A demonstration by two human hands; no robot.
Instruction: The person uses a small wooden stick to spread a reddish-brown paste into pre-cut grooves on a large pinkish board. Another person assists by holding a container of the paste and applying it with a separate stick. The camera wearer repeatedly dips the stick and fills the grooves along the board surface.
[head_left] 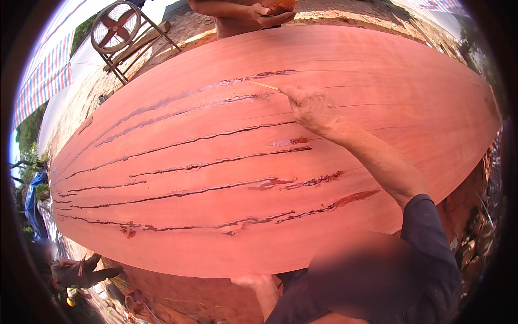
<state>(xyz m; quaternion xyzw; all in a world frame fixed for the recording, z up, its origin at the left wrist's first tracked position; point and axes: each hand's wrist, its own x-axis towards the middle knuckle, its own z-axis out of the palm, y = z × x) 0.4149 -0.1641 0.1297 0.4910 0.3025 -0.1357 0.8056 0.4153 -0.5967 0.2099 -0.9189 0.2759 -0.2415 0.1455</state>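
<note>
A large reddish wooden slab (388,59) spreads across the view, its long cracks running left to right. Dark red, glossy filler (232,160) lies in raised lines along several cracks, with smears beside some. Over the far half, my right hand (313,110) is closed on a thin pale stick (264,85). The stick's tip points left, at the upper filled crack. My left hand (252,281) is at the slab's near edge; its fingers do not show clearly. A blurred dark patch hides part of the area between my arms.
Across the slab, a co-worker's hands (264,16) hold an orange-amber container (279,5). A round fan (115,27) on a metal frame stands at the far left, near a striped tarp (46,75). Another person (81,271) is at lower left. Stones (475,248) lie at right.
</note>
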